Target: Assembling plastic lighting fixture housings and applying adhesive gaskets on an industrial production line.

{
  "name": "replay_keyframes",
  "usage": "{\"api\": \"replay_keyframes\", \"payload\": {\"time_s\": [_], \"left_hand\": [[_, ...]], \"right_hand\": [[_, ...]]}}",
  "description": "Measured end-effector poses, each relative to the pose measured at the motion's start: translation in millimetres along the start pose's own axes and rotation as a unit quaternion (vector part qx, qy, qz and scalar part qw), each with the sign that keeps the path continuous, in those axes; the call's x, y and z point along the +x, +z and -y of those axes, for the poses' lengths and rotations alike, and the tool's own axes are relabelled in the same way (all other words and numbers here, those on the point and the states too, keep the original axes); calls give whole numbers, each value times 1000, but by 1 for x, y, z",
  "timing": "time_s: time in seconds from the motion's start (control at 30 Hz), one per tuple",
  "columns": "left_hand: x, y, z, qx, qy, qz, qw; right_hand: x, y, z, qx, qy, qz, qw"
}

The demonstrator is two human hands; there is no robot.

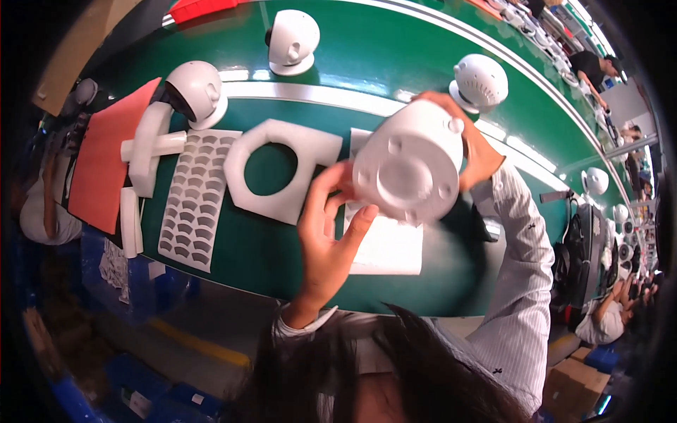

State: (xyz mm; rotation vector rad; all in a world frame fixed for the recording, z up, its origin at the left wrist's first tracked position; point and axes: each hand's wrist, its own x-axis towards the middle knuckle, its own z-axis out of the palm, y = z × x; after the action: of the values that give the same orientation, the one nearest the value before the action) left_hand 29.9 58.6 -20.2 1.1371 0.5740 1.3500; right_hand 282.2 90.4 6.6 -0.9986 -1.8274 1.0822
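Observation:
A white rounded device housing (pixel 412 166), blurred by motion, is tilted so that its round base with a circular recess shows. My right hand (pixel 479 151) is wrapped round its upper right side and holds it up over the table. At its lower left edge is my left hand (pixel 326 236), fingers spread and thumb apart; the fingertips reach the rim, partly hidden by it. Under the housing lies a white sheet (pixel 388 250). To the left are a white foam piece (pixel 243 166) with a large round hole and a sheet of grey fan-shaped stickers (pixel 194 204).
Similar white devices stand beyond: one (pixel 197 92) at the left, another (pixel 293 42) at the far middle, a third (pixel 481 81) at the far right. An orange sheet (pixel 109 155) and white foam (pixel 149 155) lie left. A black bag (pixel 582 247) is right; people work nearby.

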Motion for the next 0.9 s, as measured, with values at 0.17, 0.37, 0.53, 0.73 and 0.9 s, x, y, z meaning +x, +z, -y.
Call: {"api": "replay_keyframes", "payload": {"time_s": [0.17,0.37,0.53,0.73,0.9], "left_hand": [[-24,-14,-19,118,-81,113,983],[-59,-2,-12,96,-162,64,980],[-66,-1,-10,123,-154,65,978],[-68,-2,-10,145,-164,83,972],[-69,-1,-9,144,-162,70,974]], "right_hand": [[-22,25,8,52,20,65,996],[-30,3,-59,-193,128,-189,954],[-32,40,-71,-457,142,-171,861],[-43,42,-92,-391,13,-202,898],[-45,44,-90,-320,78,-222,918]]}}
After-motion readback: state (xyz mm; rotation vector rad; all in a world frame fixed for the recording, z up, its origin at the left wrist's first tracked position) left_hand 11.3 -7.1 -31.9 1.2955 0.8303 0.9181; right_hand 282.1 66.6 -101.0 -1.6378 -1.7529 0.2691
